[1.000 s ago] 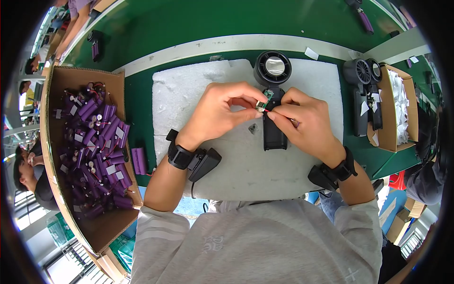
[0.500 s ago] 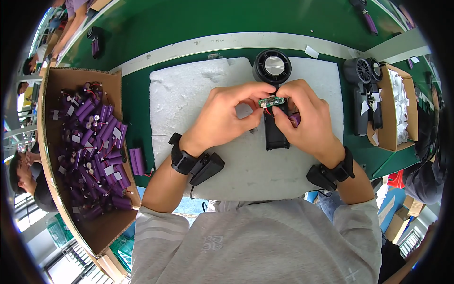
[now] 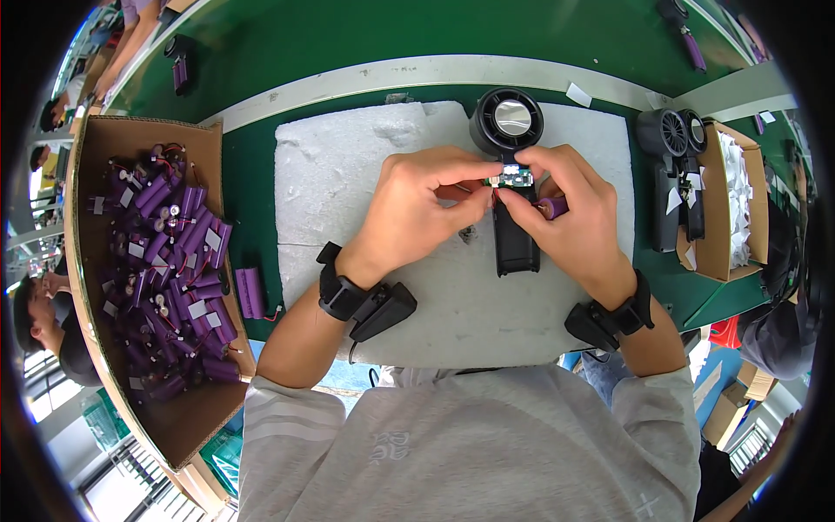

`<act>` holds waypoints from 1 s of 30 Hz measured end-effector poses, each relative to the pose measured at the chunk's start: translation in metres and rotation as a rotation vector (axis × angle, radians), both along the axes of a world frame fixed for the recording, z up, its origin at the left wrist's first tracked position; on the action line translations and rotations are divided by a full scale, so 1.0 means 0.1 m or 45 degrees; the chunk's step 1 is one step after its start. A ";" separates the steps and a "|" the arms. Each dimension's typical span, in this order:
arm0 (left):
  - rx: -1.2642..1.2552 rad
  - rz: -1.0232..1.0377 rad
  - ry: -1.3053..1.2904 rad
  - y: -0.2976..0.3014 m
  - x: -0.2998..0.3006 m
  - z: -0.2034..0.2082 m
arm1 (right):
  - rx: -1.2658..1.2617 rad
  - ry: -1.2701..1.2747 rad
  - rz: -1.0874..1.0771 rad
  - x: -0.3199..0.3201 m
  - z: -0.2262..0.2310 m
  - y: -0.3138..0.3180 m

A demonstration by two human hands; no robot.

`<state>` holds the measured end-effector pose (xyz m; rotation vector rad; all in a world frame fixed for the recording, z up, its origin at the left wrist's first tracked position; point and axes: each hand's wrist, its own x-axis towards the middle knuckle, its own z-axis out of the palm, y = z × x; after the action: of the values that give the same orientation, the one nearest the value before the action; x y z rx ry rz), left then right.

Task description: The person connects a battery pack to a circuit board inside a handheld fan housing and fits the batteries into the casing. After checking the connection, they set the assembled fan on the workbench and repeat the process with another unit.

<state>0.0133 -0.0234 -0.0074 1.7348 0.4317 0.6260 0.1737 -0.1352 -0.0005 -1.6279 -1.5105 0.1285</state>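
A small green circuit board (image 3: 515,177) is held between the fingertips of both hands, over the black handheld fan (image 3: 517,239) lying on the foam pad. My right hand (image 3: 570,204) pinches the board's right part with thumb and forefinger. A purple battery (image 3: 551,207) shows partly beneath that hand's fingers. At the board's left end, my left hand (image 3: 426,196) closes thumb and forefinger around a small white connector (image 3: 496,182) with red wire by it. Its exact grip is partly hidden by the fingers. The fan's round head points away from me, its handle toward me.
White foam pad (image 3: 348,191) covers the green bench before me. On the left stands a cardboard box (image 3: 174,444) of purple batteries, with one loose battery (image 3: 250,293) beside it. Black fans (image 3: 665,139) and a carton (image 3: 715,226) of white pieces sit at right.
The circuit board has been tilted, so a different face with white and silver parts shows. Both hands and the fan have shifted slightly right. More of the battery under my right hand is visible.
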 end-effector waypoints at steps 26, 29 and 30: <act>-0.121 -0.072 0.098 0.00 0.01 0.01 | -0.358 0.278 0.059 0.10 0.19 -0.07; -0.131 -0.089 0.132 0.00 0.00 0.06 | -0.358 0.179 0.086 0.11 0.22 -0.08; -0.136 -0.099 0.148 0.00 0.00 0.06 | -0.361 0.182 0.086 0.10 0.23 -0.08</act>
<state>0.0135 -0.0232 -0.0012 1.6828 0.4678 0.4401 0.1840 -0.1435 0.0227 -1.7469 -1.4872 0.5064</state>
